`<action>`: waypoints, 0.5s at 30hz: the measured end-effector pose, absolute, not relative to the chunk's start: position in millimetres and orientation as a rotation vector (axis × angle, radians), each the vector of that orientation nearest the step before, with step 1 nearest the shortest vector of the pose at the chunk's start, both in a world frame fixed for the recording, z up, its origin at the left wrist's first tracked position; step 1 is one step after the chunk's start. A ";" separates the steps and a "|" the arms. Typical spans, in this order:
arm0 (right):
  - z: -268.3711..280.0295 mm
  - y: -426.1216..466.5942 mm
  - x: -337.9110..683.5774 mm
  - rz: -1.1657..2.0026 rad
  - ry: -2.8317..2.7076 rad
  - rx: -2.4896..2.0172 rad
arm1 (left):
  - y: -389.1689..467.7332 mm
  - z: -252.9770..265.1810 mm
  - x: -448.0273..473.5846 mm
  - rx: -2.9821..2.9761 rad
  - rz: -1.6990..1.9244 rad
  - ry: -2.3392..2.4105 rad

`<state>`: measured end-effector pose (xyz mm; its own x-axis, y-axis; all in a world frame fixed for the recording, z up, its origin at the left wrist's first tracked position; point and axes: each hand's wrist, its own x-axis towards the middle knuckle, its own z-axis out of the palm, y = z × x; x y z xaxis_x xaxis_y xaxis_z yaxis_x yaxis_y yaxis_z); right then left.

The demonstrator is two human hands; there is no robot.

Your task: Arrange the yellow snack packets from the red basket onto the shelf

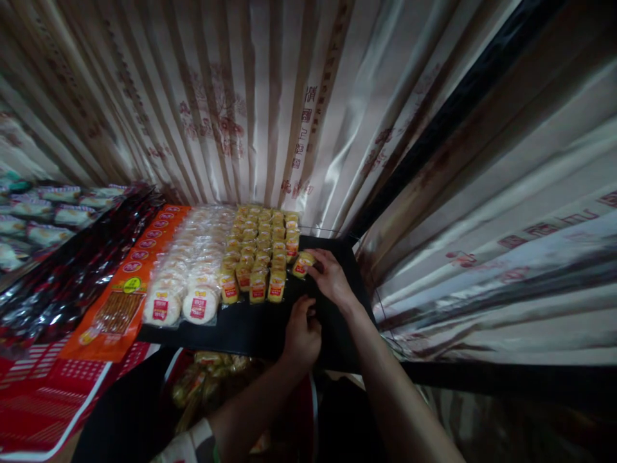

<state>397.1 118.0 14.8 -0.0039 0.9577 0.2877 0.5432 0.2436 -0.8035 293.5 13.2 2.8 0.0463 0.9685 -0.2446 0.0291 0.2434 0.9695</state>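
My right hand (330, 276) pinches a small yellow snack pack (302, 264) with a red label. It holds this pack at the right side of the rows of matching yellow packs (259, 283), on the black tabletop (270, 328). Just below and to the left, my left hand (303, 334) is over the table with its fingers curled in. Nothing shows in that hand. Left of the yellow packs lie two rows of round white crackers (200, 305) in clear wrappers.
A red basket (313, 411) beneath my forearms holds more yellow packs (212, 370). Further left are orange snack bags (113, 315), dark shiny packs (53, 292) and white packets (48, 235). Another red basket (29, 399) stands lower left. Pleated printed curtains (260, 96) hang behind the table.
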 end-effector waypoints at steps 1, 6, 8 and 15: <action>15.8 123.3 395.5 0.609 -1.683 -1.417 | 16.5 4.7 293.8 1.062 0.979 1.304; 17.4 136.9 385.0 0.615 -1.760 -1.462 | 29.7 13.2 291.5 1.060 0.979 1.371; 16.3 138.8 382.1 0.615 -1.766 -1.453 | 34.1 15.7 290.3 1.059 0.978 1.377; 8.7 142.6 383.5 0.640 -1.600 -1.480 | 45.0 12.6 286.9 1.051 1.000 1.415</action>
<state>383.5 142.6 8.7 0.0532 0.9701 0.2367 0.5396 0.1715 -0.8243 286.9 45.0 12.6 -0.0526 0.9645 -0.2589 0.0782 0.2625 0.9618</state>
